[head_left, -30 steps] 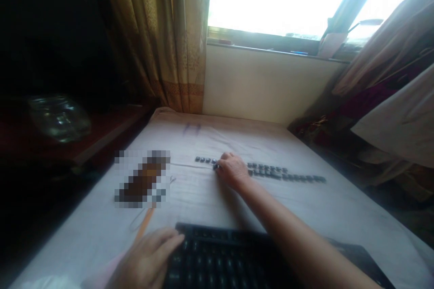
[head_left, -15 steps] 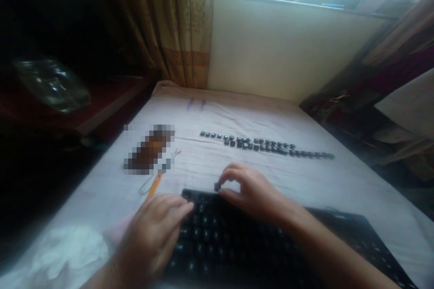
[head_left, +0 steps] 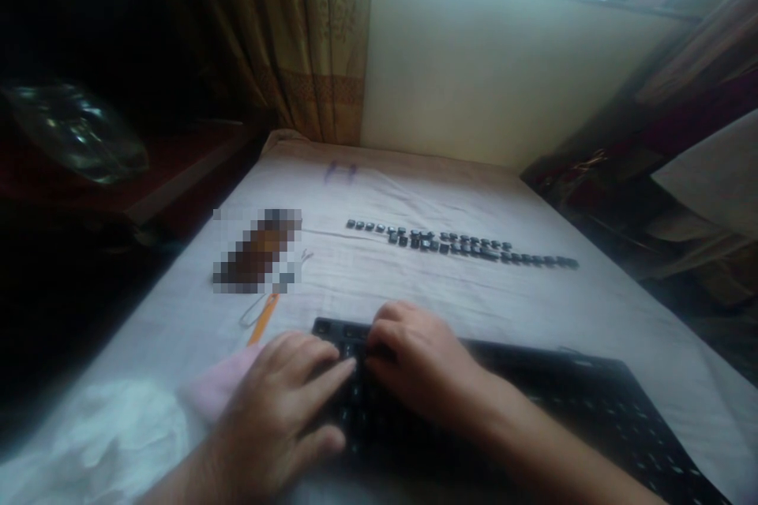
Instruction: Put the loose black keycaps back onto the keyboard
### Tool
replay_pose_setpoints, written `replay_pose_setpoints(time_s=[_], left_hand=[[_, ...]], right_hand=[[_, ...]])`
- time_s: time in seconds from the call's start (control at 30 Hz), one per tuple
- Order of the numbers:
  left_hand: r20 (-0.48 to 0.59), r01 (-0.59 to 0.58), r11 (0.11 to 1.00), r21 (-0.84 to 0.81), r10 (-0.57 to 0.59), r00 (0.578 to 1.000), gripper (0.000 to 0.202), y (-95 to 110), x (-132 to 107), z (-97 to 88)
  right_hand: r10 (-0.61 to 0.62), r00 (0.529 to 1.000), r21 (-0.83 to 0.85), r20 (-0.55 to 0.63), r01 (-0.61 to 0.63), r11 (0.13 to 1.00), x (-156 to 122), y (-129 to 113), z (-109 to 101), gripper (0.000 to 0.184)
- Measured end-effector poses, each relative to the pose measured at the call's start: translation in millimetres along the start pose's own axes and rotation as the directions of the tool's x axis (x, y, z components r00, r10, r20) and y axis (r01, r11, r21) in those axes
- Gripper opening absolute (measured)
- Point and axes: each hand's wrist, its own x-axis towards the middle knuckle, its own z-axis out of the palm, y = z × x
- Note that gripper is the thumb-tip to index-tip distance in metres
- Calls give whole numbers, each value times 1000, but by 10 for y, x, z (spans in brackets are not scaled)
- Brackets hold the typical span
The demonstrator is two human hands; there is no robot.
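A black keyboard [head_left: 533, 379] lies across the front of the cloth-covered surface, partly hidden under both forearms and hands. At its left end, my left hand [head_left: 290, 394] rests with thumb and fingers apart, the index finger reaching over the keys. Close beside that finger, the fingers of my right hand [head_left: 414, 347] are curled in a pinch down at the upper-left keys. The small black keycap seen in that pinch half a second ago is hidden by the fingers. Beyond the keyboard, loose black keycaps [head_left: 482, 251] are lined up in two rows.
An orange-handled tool [head_left: 262, 320] and a pixelated brown object [head_left: 260, 252] lie left of the keycaps. Pink cloth [head_left: 219, 383] and a crumpled pale bag [head_left: 118, 434] sit by my left arm. A curtain [head_left: 320, 39] hangs at the back; a dark red ledge [head_left: 178, 158] borders the left.
My right hand has moved from behind the keyboard's back edge, keycap in its pinch, down onto the upper-left keys. My left hand has shifted slightly right, its thumb now spread.
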Motion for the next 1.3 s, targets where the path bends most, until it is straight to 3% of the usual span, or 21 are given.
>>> replay_pose_setpoints(time_s=[0.4, 0.57, 0.73, 0.93, 1.03, 1.13, 1.3], left_hand=[[116, -15, 995, 96, 4, 993, 58, -13, 14, 24], [105, -40, 989, 145, 25, 994, 55, -13, 22, 31], [118, -46, 984, 171, 25, 993, 55, 9, 53, 9], [101, -46, 980, 194, 27, 995, 49, 54, 75, 7], [91, -48, 981, 186, 31, 995, 49, 39, 59, 27], [83, -35, 991, 128, 25, 996, 49, -10, 23, 49], [-17, 56, 998, -34, -57, 998, 44, -100, -21, 51]], right_hand=[[2, 1000, -69, 5, -2, 998, -10, -37, 21, 11], [-108, 988, -202, -111, 84, 976, -71, -38, 141, 16], [-227, 936, -316, -269, 137, 939, -143, -44, 247, 8], [-287, 904, -369, -318, 161, 916, -189, -86, 329, 9], [-232, 922, -302, -310, 136, 943, -204, -69, 326, 8], [-130, 950, -115, -284, 101, 988, -230, 11, 263, 13], [-47, 957, 63, -288, 68, 996, -277, 247, 76, 22]])
